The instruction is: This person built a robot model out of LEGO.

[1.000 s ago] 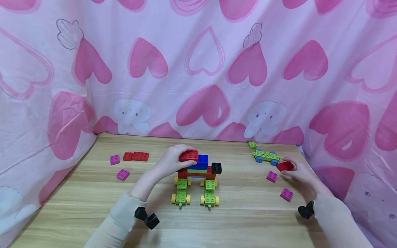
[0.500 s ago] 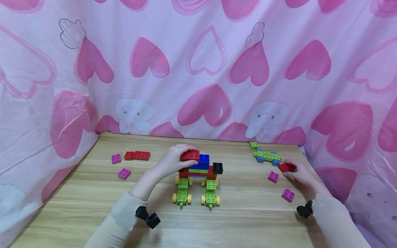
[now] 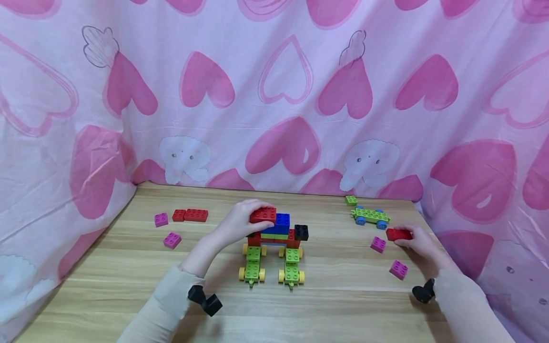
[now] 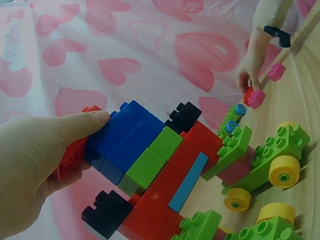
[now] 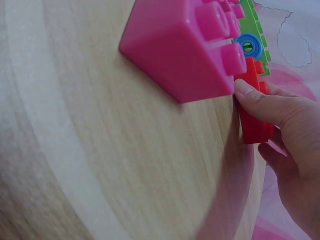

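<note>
My left hand point(image 3: 239, 223) grips a red building block point(image 3: 262, 215) on the upper left of the block model, beside a blue block point(image 3: 281, 220). The model has lime-green and red layers below, black blocks point(image 3: 301, 232) at its sides and two lime-green wheeled bases point(image 3: 252, 272) with yellow wheels. In the left wrist view the thumb lies against the blue block point(image 4: 125, 142). Over at the right, my right hand point(image 3: 420, 244) pinches another red block point(image 3: 398, 234) between thumb and fingers, low over the table. A pink block point(image 5: 180, 50) is near it in the right wrist view.
A lime-green wheeled base with blue wheels point(image 3: 371, 216) stands behind the right hand, with a small lime block point(image 3: 350, 200) farther back. Pink blocks point(image 3: 399, 269) lie at the right. Red blocks point(image 3: 196, 215) and pink blocks point(image 3: 172, 240) lie at the left. A patterned curtain point(image 3: 283, 85) borders the table.
The red block in my right hand has turned and come slightly lower, its side now facing the head camera. My left hand keeps its grip on the model's red block.
</note>
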`<action>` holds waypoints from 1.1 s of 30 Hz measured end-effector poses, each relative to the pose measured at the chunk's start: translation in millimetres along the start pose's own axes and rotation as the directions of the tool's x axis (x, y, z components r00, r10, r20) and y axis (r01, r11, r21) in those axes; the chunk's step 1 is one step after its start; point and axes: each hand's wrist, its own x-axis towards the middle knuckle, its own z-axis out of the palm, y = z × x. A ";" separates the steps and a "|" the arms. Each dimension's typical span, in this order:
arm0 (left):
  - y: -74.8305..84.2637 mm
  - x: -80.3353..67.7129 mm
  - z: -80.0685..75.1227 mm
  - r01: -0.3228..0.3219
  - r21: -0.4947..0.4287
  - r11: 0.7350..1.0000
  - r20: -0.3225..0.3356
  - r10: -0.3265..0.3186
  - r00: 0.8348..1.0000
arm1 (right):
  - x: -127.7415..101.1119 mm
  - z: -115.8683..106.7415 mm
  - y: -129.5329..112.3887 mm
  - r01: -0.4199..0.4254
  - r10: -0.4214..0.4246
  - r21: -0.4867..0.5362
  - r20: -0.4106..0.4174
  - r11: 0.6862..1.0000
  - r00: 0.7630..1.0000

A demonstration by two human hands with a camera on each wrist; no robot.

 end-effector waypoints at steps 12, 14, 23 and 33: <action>-0.4 -0.1 0.9 0.000 -0.013 1.000 -0.004 0.000 1.000 | -3.2 2.8 4.2 -0.037 0.037 -0.010 -0.009 0.999 0.999; -0.6 0.1 0.9 0.001 -0.014 1.000 -0.004 -0.001 1.000 | -4.8 3.7 3.7 -0.050 0.050 0.012 -0.020 0.999 0.999; -2.0 0.9 1.8 0.006 -0.006 1.000 0.003 -0.006 1.000 | -16.3 8.3 -8.6 -0.258 0.292 0.395 -0.028 0.882 0.956; -3.5 1.1 2.3 0.009 0.006 1.000 0.001 -0.009 1.000 | -6.3 18.1 -63.2 -0.220 0.318 0.456 -0.149 0.862 0.936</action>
